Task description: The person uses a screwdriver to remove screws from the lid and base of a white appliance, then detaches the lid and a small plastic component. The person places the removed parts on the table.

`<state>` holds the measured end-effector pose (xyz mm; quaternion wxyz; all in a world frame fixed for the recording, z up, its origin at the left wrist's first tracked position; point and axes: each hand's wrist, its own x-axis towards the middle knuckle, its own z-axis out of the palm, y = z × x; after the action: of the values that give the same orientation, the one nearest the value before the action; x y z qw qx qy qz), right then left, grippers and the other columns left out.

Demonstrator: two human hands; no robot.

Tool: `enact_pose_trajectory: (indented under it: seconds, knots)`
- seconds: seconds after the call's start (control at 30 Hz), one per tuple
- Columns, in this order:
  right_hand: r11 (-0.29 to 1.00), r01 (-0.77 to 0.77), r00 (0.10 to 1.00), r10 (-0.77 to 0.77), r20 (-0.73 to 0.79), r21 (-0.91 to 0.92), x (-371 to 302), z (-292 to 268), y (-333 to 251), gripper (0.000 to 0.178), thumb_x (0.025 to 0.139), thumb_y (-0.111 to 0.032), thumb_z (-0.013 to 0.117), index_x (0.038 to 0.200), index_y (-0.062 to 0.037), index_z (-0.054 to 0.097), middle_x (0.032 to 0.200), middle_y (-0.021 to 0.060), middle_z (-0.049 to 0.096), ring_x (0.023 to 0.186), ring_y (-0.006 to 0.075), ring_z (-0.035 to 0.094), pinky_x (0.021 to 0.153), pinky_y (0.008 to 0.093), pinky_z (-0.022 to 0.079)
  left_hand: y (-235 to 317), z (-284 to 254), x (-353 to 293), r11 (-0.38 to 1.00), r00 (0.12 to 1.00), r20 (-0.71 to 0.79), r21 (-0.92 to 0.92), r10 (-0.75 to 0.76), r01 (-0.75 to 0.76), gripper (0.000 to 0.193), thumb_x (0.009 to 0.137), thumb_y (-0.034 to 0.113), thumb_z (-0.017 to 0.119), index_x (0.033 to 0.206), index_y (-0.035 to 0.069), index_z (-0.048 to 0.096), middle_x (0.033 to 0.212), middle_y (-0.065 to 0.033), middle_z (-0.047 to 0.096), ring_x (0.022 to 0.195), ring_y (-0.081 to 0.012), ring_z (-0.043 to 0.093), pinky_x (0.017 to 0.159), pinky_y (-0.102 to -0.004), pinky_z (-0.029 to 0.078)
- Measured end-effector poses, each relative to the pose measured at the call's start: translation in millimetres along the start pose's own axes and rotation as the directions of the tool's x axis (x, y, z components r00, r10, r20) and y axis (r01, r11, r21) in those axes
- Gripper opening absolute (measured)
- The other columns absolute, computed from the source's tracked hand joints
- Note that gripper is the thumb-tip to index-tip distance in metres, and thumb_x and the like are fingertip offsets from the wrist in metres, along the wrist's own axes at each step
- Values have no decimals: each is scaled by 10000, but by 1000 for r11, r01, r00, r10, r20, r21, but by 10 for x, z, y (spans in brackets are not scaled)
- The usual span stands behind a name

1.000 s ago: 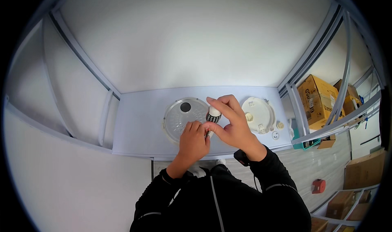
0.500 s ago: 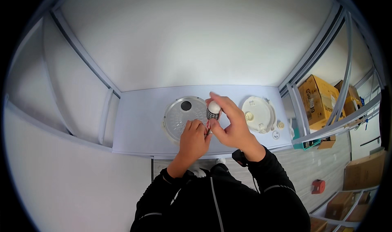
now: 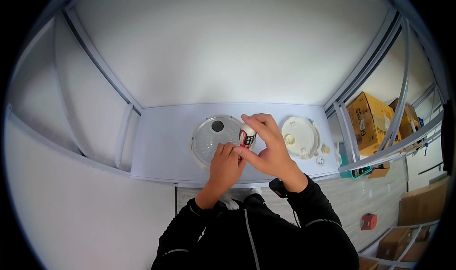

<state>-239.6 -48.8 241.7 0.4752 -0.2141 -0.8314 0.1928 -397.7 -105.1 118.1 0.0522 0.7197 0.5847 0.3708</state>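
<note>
Between my hands is a small printed package (image 3: 247,137) in red, black and white, with a rounded white top. What is inside it, if anything, I cannot tell. My right hand (image 3: 270,146) curls around its upper right side, fingers over the top and thumb lower down. With fingers bent together, my left hand (image 3: 226,164) pinches at the lower end, where the fingertips hide what they grip. Beneath the hands lies a round, clear patterned cover (image 3: 207,139) with a metal rim and a dark round spot (image 3: 217,126).
Right of the hands, a white round dish-like base (image 3: 304,129) holds a cream socket-like piece (image 3: 289,139). A small cream cylinder (image 3: 326,149) and a white disc (image 3: 320,161) lie beside it. Cardboard boxes (image 3: 370,122) and a teal basket (image 3: 349,171) stand beyond the table's right end.
The package has turned in my hands, so its red and black printed side now shows instead of the dark striped one. Both hands stay close together in nearly the same place.
</note>
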Motion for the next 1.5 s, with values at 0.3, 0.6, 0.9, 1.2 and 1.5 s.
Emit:
enact_pose_trajectory:
  seconds: [0.3, 0.6, 0.9, 1.2, 1.5]
  knots:
    - [986, -47, 997, 55, -46, 162, -28, 60, 100, 673, 838, -128, 883, 1445, -39, 607, 1131, 149, 657, 976, 284, 665, 863, 366, 563, 14, -6, 24, 999, 1000, -8, 29, -15, 15, 239, 820, 180, 835, 914, 46, 661, 1025, -87, 609, 971, -336, 590, 791, -444, 541]
    - [956, -178, 982, 187, -17, 231, -84, 40, 116, 636, 865, -8, 784, 1464, -30, 571, 1223, 175, 687, 1014, 276, 692, 906, 358, 565, 50, -55, 69, 998, 997, 44, -8, -62, 62, 242, 823, 184, 830, 854, 53, 629, 1003, -71, 616, 945, -322, 605, 769, -445, 539]
    - [972, -121, 992, 125, -9, 203, -62, 27, 144, 641, 877, 8, 768, 1481, -34, 559, 1289, 196, 686, 1111, 349, 700, 972, 389, 556, 38, -70, 82, 998, 997, 50, 25, -63, 62, 319, 801, 273, 881, 832, 42, 663, 969, -67, 611, 954, -297, 598, 785, -416, 545]
    - [973, -90, 993, 103, -50, 212, -53, 14, 177, 619, 883, -5, 787, 1464, -24, 572, 1301, 190, 691, 1120, 328, 696, 962, 384, 555, 78, -63, 108, 993, 997, 19, 93, -69, 67, 283, 834, 237, 846, 821, 61, 625, 957, -57, 604, 942, -295, 619, 749, -424, 541]
    - [979, -35, 984, 68, -164, 200, -91, -6, 266, 620, 870, -23, 819, 1443, -19, 583, 1278, 193, 703, 1060, 292, 687, 894, 360, 547, -18, -73, 78, 999, 999, 7, 26, -42, 41, 252, 841, 256, 854, 885, 64, 697, 1023, -62, 639, 954, -305, 633, 789, -438, 539]
